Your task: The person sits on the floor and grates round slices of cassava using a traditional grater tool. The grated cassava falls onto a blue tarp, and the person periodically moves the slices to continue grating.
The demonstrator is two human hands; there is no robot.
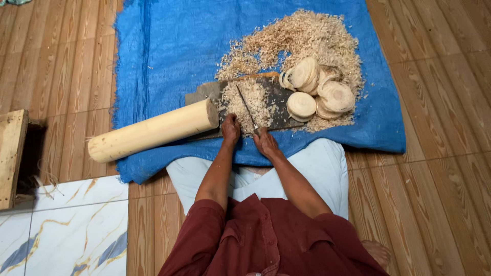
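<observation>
My sleeves [204, 225] are dark maroon and my trousers [322, 168] pale grey-white. The tarp [169, 46] under me is bright blue with a fine woven texture. The log [153, 130] is pale cream, as are the cut discs [317, 89], which show faint rings. The shavings [302, 36] are light tan. The board [279, 99] is dark grey. The floor [434, 179] is orange-brown wood grain, and the tiles [66, 230] are white marble veined gold and blue.

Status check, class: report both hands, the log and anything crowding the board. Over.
Left hand and right hand on board. Log untouched. Shavings, cut discs crowd it.
</observation>
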